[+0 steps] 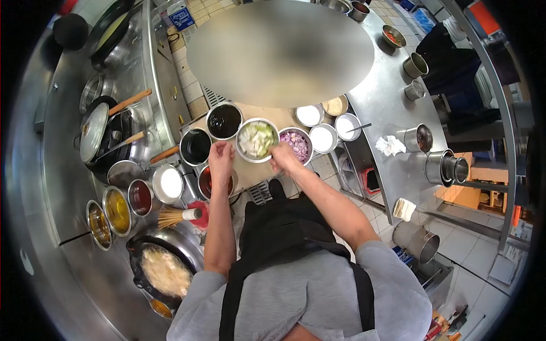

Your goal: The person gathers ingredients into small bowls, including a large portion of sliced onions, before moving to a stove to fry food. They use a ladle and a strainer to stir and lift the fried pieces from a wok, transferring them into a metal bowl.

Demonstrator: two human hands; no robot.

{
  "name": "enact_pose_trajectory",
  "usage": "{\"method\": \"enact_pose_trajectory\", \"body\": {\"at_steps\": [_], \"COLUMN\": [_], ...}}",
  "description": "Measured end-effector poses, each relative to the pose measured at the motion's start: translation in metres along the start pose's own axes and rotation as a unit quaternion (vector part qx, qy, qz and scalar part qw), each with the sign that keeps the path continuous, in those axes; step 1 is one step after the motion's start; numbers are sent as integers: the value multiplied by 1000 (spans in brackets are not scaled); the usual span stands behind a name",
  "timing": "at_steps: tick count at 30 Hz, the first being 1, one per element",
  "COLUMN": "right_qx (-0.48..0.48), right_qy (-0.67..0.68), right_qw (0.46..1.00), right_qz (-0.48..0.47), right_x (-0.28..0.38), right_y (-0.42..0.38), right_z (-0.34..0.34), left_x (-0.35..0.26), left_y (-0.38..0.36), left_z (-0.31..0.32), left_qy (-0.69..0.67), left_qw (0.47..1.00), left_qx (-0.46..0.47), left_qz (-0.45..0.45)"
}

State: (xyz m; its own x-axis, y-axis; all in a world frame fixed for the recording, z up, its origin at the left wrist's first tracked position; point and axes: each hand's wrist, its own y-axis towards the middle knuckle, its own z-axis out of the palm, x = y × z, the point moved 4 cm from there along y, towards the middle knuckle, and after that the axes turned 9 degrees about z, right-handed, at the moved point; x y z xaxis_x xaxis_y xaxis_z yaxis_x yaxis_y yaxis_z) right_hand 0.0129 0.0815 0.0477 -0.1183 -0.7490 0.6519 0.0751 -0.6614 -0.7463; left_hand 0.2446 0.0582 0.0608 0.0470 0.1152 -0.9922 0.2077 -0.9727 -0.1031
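A metal bowl of chopped pale green and white vegetables [256, 139] stands on a tan board [247, 170]. My right hand [282, 157] is at its lower right edge with the fingers closed; what they grip, if anything, is too small to tell. Left of the bowl is my left hand [222, 153], fingers drawn together, just below a pot of dark liquid [224, 120]. Beside it stands another pot of dark liquid [195, 146]. A container of red liquid [214, 181] is partly hidden by my left forearm. Chopped purple onion [296, 145] fills a bowl right of my right hand.
Containers of white contents [323, 138] stand at the right, one with a spoon. On the left are a wok of frying food [166, 271], bowls of yellow liquid [117, 211] and wooden-handled pans. A steel counter [392, 113] with pots runs along the right, a person behind it.
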Motion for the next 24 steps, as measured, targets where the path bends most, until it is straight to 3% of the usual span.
{"method": "enact_pose_trajectory", "body": {"at_steps": [3, 4, 6, 10, 12, 14, 16, 19, 22, 23, 24], "right_qx": [25, 59, 34, -141, -260, -314, -408, -364, -346, -304, -292], "right_qy": [141, 178, 295, 361, 399, 529, 578, 638, 709, 703, 644], "right_qw": [990, 980, 953, 909, 862, 764, 687, 658, 588, 622, 692], "right_qz": [-6, -62, -64, -153, -176, -195, -169, -166, -175, -162, -146], "right_x": [35, 42, 56, 23, -31, -68, -97, -148, -157, -164, -142], "right_y": [3, 3, -34, -116, -135, -162, -182, -178, -173, -163, -163], "right_z": [-20, -35, -70, -176, -242, -296, -346, -414, -425, -433, -434], "left_x": [17, 20, 21, 36, 38, 41, 37, 22, 13, 7, -1], "left_y": [-10, -16, -28, -42, -42, -32, -26, -8, 7, 10, 11], "left_z": [-1, 2, 3, 2, 7, 19, 30, 67, 102, 112, 123], "left_qy": [-23, -45, -14, -44, -32, -22, -13, -8, 10, 13, 18], "left_qw": [997, 995, 990, 983, 982, 980, 977, 972, 972, 974, 976], "left_qx": [64, 80, 114, 134, 134, 146, 165, 203, 214, 209, 201], "left_qz": [-33, -40, -76, -118, -131, -137, -135, -116, -95, -89, -84]}}
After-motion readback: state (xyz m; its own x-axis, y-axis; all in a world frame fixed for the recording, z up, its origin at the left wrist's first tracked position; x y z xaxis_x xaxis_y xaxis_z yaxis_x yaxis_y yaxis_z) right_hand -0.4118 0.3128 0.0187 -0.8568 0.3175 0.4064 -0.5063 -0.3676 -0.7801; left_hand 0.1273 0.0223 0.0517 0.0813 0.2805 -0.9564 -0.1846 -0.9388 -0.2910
